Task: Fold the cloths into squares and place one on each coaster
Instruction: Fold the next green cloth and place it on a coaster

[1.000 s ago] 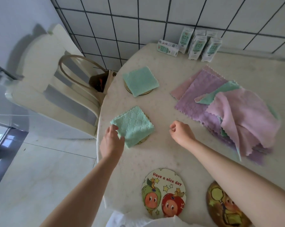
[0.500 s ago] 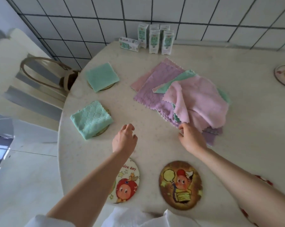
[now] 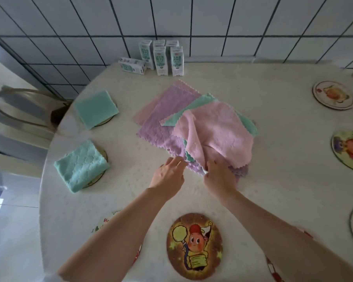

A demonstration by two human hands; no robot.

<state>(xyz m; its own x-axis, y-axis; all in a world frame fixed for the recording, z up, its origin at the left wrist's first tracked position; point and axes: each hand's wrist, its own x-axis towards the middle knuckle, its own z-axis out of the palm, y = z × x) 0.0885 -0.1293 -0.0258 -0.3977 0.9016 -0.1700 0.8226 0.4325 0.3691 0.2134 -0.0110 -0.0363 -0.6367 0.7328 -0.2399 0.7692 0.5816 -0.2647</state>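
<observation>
Both hands at the near side of the cloth pile on the table

The round table (image 3: pixel 130 190) carries a loose pile of cloths (image 3: pixel 161 127) at its middle, purple below and a pink cloth (image 3: pixel 218 129) rumpled on top. Near the left edge a folded green cloth (image 3: pixel 95 108) and, nearer, a second green cloth (image 3: pixel 80 165) each lie on a coaster. A picture coaster (image 3: pixel 194 246) lies at the near edge; milk cartons (image 3: pixel 161 60) stand at the far edge. The right hand (image 3: pixel 218 178) pinches the pink cloth's near corner, fingers curled. The left hand (image 3: pixel 168 176), fingers straight, touches the pile's purple edge just beside it.
</observation>
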